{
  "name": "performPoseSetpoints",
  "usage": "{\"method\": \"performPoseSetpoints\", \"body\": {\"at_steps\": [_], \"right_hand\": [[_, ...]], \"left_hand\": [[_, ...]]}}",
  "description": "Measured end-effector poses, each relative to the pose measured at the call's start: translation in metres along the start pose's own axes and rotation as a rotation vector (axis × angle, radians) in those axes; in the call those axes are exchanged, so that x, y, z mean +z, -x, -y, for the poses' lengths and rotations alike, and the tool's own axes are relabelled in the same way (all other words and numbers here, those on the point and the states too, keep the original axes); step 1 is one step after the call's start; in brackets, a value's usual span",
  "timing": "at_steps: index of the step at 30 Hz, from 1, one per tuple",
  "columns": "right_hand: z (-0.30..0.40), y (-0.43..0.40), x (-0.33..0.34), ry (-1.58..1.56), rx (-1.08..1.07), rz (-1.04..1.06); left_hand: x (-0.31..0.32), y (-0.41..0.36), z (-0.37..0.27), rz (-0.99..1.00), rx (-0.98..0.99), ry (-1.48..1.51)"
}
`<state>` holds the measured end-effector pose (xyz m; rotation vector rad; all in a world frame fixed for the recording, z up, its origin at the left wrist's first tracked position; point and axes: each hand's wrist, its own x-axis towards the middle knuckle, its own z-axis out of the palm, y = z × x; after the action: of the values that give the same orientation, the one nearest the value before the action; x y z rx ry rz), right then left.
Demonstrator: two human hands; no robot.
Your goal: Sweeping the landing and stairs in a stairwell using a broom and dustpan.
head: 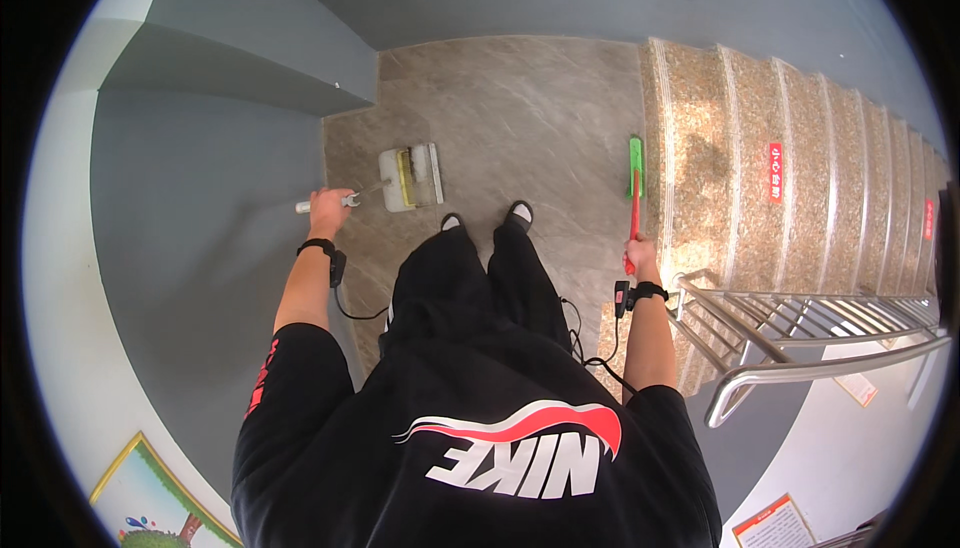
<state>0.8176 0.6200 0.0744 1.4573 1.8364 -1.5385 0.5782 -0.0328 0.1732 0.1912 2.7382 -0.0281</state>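
Note:
My left hand (328, 210) grips the pale handle of a long-handled dustpan (394, 180). Its pan, white with a yellowish strip, rests on the grey tiled floor ahead of my left foot. With my right hand (640, 254) I hold the red handle of a broom (636, 188). The broom's green head (636, 154) is down by the floor, close beside the edge of the granite stairs. A wide stretch of floor lies between the dustpan and the broom. What the pan holds is too small to tell.
Granite steps (694, 173) with red warning stickers (775, 173) run off to the right. A stainless steel railing (765, 345) borders them near my right arm. Grey walls (210, 173) enclose the landing on the left and ahead. Cables hang from my wrist devices.

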Motion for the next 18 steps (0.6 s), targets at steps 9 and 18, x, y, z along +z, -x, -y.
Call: {"method": "performPoseSetpoints", "body": {"at_steps": [9, 18], "right_hand": [[0.043, 0.073, 0.102, 0.203, -0.013, 0.211], [0.09, 0.203, 0.266, 0.387, -0.028, 0.439]], "left_hand": [[0.052, -0.011, 0.036, -0.027, 0.096, 0.021], [0.026, -0.027, 0.022, 0.038, 0.075, 0.062]]}}
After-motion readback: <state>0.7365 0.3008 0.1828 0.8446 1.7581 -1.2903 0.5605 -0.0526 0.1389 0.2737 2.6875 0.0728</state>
